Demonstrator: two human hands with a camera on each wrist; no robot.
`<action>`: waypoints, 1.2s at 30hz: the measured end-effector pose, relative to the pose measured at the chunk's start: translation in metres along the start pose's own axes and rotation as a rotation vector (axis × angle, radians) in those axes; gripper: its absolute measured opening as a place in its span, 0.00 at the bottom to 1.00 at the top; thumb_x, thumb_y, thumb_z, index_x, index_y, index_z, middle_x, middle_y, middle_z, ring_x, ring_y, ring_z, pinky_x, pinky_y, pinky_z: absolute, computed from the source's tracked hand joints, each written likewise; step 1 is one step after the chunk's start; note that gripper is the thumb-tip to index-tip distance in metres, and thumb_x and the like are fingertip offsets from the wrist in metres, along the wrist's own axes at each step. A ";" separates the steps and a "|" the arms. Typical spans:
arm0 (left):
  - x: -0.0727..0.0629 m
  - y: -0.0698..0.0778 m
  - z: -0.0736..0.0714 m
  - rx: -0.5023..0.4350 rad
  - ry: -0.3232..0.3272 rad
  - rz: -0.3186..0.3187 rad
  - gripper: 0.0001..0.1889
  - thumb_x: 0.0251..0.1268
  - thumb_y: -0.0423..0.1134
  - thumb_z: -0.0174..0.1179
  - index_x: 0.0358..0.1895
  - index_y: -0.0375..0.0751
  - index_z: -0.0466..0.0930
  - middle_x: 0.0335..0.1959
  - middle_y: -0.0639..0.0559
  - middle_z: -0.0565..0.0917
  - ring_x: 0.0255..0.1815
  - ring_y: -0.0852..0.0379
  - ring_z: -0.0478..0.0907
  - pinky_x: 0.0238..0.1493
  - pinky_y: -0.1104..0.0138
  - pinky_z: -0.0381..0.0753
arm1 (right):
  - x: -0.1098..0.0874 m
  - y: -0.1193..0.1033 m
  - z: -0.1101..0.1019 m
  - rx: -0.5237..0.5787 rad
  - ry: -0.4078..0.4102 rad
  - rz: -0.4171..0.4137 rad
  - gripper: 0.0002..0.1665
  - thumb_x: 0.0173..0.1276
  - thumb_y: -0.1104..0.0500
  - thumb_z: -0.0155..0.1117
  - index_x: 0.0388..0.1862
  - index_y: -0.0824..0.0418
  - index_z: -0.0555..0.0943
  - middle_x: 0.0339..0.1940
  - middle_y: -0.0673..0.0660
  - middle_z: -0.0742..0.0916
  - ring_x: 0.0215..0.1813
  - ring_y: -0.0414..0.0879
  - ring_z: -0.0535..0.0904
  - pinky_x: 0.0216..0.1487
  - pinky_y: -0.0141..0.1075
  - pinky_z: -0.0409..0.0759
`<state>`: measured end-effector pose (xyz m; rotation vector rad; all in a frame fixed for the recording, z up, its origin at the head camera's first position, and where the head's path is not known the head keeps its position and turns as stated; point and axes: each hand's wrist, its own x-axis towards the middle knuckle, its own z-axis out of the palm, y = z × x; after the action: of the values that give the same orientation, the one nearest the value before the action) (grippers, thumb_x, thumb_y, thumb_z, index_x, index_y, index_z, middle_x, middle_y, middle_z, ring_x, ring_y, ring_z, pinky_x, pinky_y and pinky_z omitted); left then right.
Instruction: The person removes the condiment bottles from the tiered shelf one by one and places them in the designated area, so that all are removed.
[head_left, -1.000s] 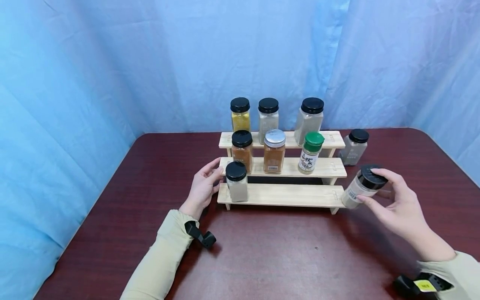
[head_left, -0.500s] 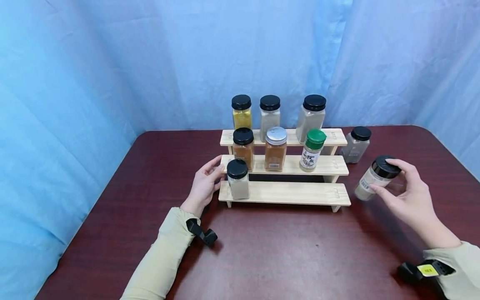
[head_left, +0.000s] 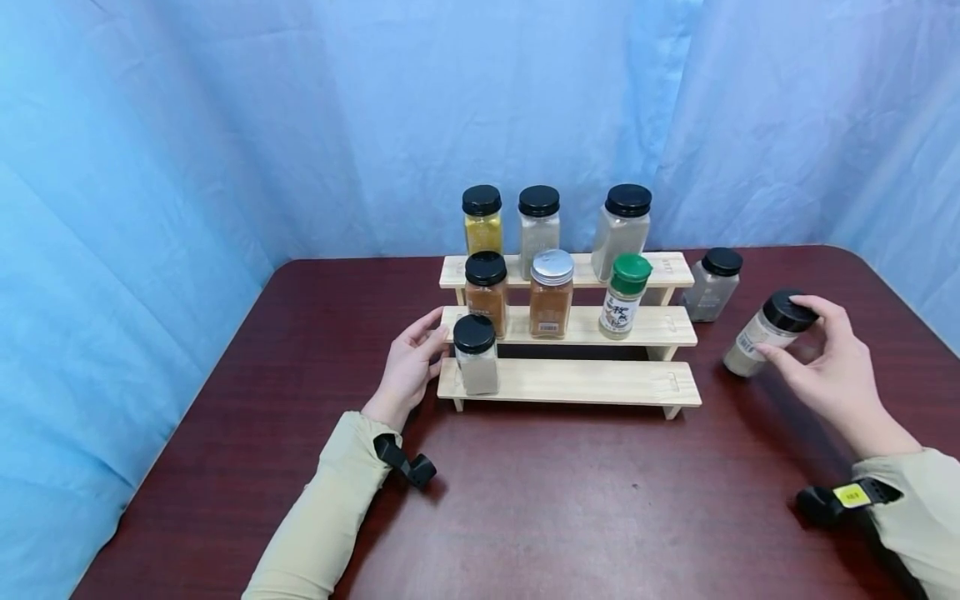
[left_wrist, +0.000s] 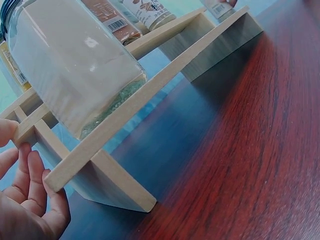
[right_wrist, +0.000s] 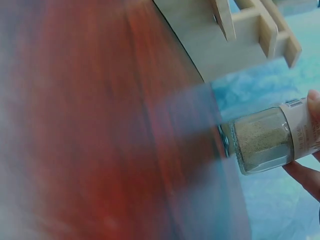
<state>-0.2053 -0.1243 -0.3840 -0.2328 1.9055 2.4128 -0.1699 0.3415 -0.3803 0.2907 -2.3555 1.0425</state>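
My right hand holds a spice jar by its black lid and labelled side, tilted, right of the wooden tiered rack. Pale powder shows through the jar's glass in the right wrist view. At the rack's left end, my left hand pinches the end of the middle tier between thumb and fingers. Just beside that hand, a black-lidded jar of pale powder stands on the bottom tier. The middle tier bears a black-lidded jar, a silver-lidded jar and a green-capped shaker.
On the top tier stand a yellow powder jar and two grey ones, a narrower jar and a wider jar. Another grey jar stands on the dark red table, right of the rack. Blue curtains hang behind.
My right hand has carried the tilted jar away from the bottom tier's right end, rightward and a little farther back. The left hand keeps its place at the rack.
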 end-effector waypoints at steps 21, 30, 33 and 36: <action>-0.001 0.002 -0.001 -0.008 -0.001 -0.002 0.23 0.72 0.35 0.51 0.68 0.43 0.66 0.28 0.59 0.74 0.27 0.66 0.73 0.26 0.76 0.71 | 0.045 0.026 0.008 -0.098 0.030 0.094 0.44 0.58 0.73 0.64 0.71 0.57 0.59 0.55 0.61 0.73 0.45 0.15 0.62 0.40 0.07 0.63; 0.000 0.000 -0.001 -0.009 0.002 0.004 0.23 0.72 0.34 0.51 0.69 0.42 0.66 0.27 0.60 0.74 0.26 0.67 0.72 0.25 0.77 0.70 | 0.055 0.034 0.014 -0.167 0.036 0.145 0.43 0.60 0.71 0.64 0.71 0.60 0.57 0.59 0.70 0.73 0.48 0.29 0.68 0.39 0.07 0.61; 0.000 -0.001 -0.001 -0.003 0.002 0.007 0.23 0.72 0.35 0.51 0.68 0.42 0.66 0.27 0.60 0.74 0.27 0.66 0.73 0.25 0.77 0.70 | 0.058 0.035 0.013 -0.182 0.028 0.166 0.42 0.61 0.70 0.63 0.72 0.59 0.56 0.60 0.71 0.72 0.54 0.51 0.72 0.39 0.07 0.60; 0.000 -0.001 -0.001 0.000 -0.004 0.014 0.24 0.72 0.34 0.51 0.69 0.41 0.65 0.27 0.60 0.74 0.27 0.66 0.73 0.25 0.77 0.70 | 0.061 0.036 0.013 -0.184 0.029 0.173 0.42 0.61 0.70 0.63 0.72 0.60 0.56 0.60 0.72 0.72 0.54 0.64 0.71 0.38 0.07 0.59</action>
<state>-0.2050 -0.1247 -0.3853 -0.2154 1.9121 2.4205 -0.2402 0.3582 -0.3754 0.0036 -2.4634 0.8908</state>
